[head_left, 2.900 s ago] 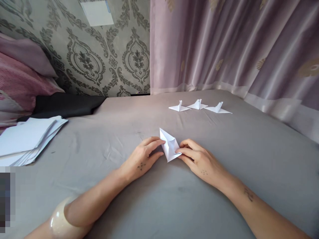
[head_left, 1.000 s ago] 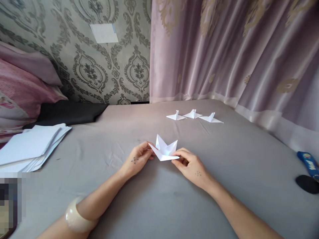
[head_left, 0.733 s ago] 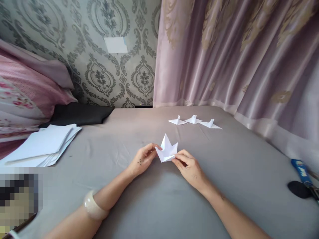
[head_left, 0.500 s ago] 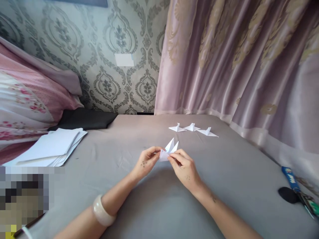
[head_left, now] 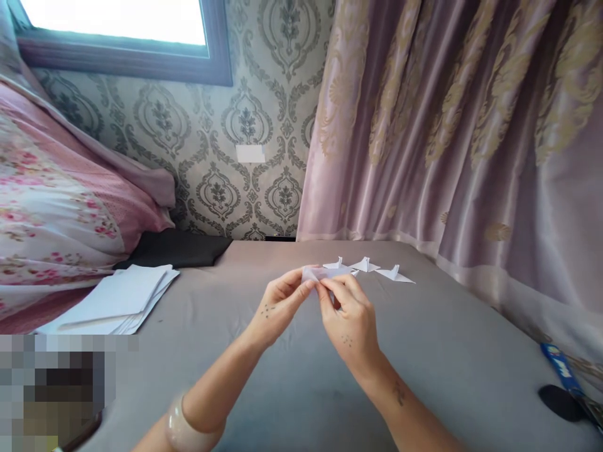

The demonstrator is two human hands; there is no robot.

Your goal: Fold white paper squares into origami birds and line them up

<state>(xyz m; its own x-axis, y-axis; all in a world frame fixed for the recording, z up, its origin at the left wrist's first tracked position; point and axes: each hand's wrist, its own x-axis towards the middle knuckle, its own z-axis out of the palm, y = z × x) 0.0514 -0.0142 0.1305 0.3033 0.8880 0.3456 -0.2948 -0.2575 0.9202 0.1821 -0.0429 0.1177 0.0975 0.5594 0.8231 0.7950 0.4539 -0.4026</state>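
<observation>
Between both hands is a small piece of folded white paper (head_left: 311, 274), held above the grey cloth surface. My left hand (head_left: 281, 304) pinches its left side between thumb and fingers. My right hand (head_left: 349, 311) grips its lower edge with thumb and forefinger, close to the left thumb. Fingers cover part of the folds. Just beyond the hands, three folded white paper figures with pointed ends stand in a row: a left one (head_left: 335, 266), a middle one (head_left: 366, 265) and a right one (head_left: 394, 274). The left one is partly behind the held paper.
A stack of white sheets (head_left: 120, 295) lies at the left, beside a dark folded cloth (head_left: 176, 248). At the right edge are a blue packet (head_left: 560, 367) and a black oval object (head_left: 560, 402). Curtains (head_left: 400, 176) hang behind on the right.
The folded paper has been turned: its two tall points no longer stand up toward the back. My hands have drawn closer together. The camera view has tilted up, showing more window.
</observation>
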